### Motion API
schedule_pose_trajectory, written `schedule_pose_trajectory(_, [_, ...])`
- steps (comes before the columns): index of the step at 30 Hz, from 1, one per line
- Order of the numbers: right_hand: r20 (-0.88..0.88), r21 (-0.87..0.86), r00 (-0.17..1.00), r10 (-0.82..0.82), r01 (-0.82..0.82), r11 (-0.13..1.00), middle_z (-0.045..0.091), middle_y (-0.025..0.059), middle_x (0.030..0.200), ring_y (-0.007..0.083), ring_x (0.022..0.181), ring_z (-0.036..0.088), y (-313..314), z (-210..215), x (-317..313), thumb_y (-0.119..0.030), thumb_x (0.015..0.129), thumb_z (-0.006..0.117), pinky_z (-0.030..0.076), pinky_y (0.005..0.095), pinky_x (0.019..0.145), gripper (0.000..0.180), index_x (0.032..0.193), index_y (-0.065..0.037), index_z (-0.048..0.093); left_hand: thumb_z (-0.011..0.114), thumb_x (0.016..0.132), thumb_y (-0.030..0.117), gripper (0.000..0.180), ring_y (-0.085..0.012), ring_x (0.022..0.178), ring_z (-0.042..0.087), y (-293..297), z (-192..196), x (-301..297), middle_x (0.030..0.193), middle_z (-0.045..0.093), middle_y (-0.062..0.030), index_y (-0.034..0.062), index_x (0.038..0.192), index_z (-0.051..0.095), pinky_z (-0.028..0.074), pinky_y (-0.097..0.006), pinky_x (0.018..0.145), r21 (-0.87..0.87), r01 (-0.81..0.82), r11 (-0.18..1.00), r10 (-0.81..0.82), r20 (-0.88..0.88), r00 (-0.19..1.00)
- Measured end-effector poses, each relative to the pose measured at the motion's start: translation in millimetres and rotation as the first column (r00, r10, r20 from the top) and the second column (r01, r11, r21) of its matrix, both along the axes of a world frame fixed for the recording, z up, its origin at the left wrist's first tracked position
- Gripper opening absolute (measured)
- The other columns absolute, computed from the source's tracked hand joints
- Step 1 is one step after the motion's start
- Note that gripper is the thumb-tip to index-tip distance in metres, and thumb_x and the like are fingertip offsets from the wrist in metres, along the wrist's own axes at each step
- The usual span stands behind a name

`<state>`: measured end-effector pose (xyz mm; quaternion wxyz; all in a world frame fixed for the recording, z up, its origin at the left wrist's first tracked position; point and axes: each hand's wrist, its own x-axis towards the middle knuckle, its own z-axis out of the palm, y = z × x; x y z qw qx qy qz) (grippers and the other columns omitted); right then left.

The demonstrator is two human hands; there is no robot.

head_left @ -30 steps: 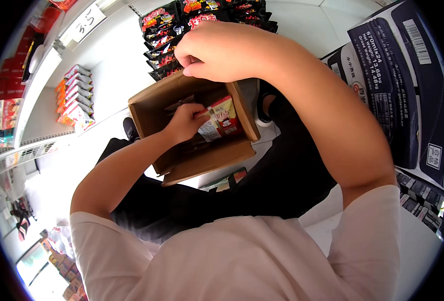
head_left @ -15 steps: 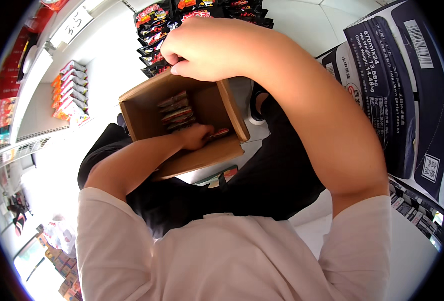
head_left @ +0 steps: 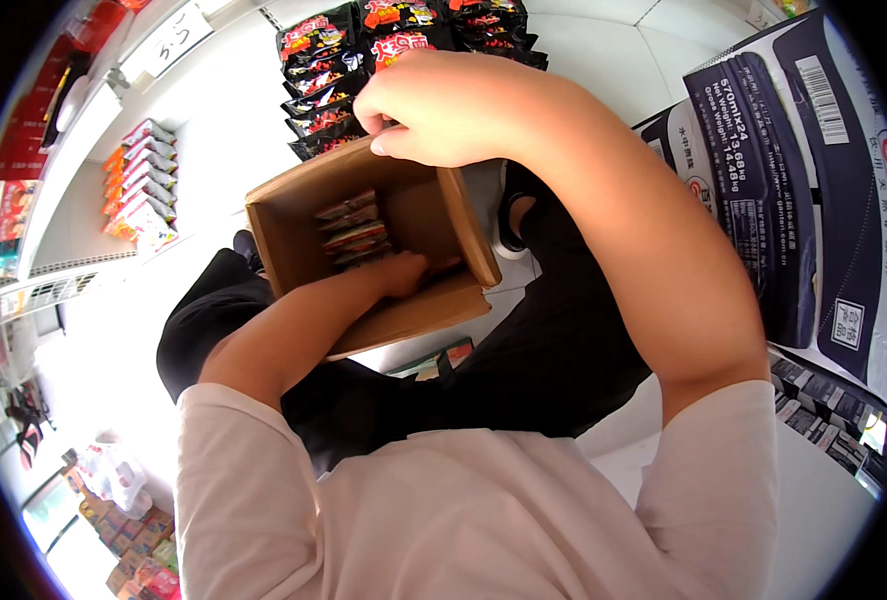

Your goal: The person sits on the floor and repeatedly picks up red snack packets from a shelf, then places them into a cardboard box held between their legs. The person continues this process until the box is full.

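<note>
An open cardboard box (head_left: 475, 225) stands tilted between my legs, its mouth facing me. Inside it, a row of small flat packets (head_left: 355, 235) is stacked along the left part. My left hand (head_left: 403, 274) reaches into the box beside the packets; its fingertips sink into shadow by the right wall, so what they touch is hidden. At the far rim, my right hand (head_left: 428, 108) is closed with curled fingers, the thumb lying against the cardboard edge. Just behind it are black noodle bags (head_left: 318, 85) in stacked rows.
On the left, a white shelf holds a row of orange and white packets (head_left: 143, 185). A large dark blue and white carton (head_left: 763, 190) stands at the right. A white plastic bag (head_left: 113, 472) lies at the lower left, near several small boxes.
My left hand has moved slightly right and deeper into the box; the reddish packet seen at its fingertips is now obscured. My right hand and the box have shifted slightly right in view.
</note>
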<state>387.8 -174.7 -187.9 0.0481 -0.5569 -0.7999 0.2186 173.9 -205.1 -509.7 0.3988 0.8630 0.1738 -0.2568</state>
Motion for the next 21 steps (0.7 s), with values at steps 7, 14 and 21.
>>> schedule_pose_trajectory(7, [-0.050, -0.009, 0.998, 0.024, -0.025, 1.000, 0.066, 0.0128, 0.079, 0.0298, 0.080, 0.066, 2, -10, 3, -0.020, 0.093, 0.065, 0.051, 0.0423, 0.071, 0.019, 0.091, -0.001, 0.066, 0.061, 0.089, 0.018, 0.036, -0.0431, 0.105, 0.066, -2, 15, 15, 0.111, 0.069, -0.0247, 0.0107, 0.124, 0.065, 0.052, -0.052, 0.093, 0.061, -0.038, 0.997, 0.039, -0.020, 0.999])
schedule_pose_trajectory(14, [0.001, -0.071, 1.000, 0.013, -0.013, 0.997, 0.068, 0.0135, 0.082, 0.0313, 0.082, 0.068, -3, -1, 4, -0.022, 0.092, 0.066, 0.052, 0.0427, 0.073, 0.020, 0.095, -0.002, 0.067, 0.055, 0.095, 0.013, 0.051, -0.0422, 0.111, 0.064, -6, 3, 20, 0.120, 0.067, -0.0212, 0.0274, 0.144, 0.054, 0.051, -0.049, 0.097, -0.064, 0.026, 0.998, -0.029, -0.039, 0.999])
schedule_pose_trajectory(21, [0.048, -0.146, 0.999, 0.007, 0.000, 0.989, 0.069, 0.0157, 0.085, 0.0328, 0.086, 0.068, 1, 1, 5, -0.024, 0.091, 0.067, 0.053, 0.0443, 0.077, 0.022, 0.098, -0.002, 0.068, 0.053, 0.097, 0.013, 0.045, -0.0420, 0.105, 0.065, -5, -25, 12, 0.120, 0.067, -0.0202, 0.0261, 0.139, 0.058, 0.052, -0.048, 0.094, -0.211, 0.043, 0.977, -0.023, 0.098, 0.995])
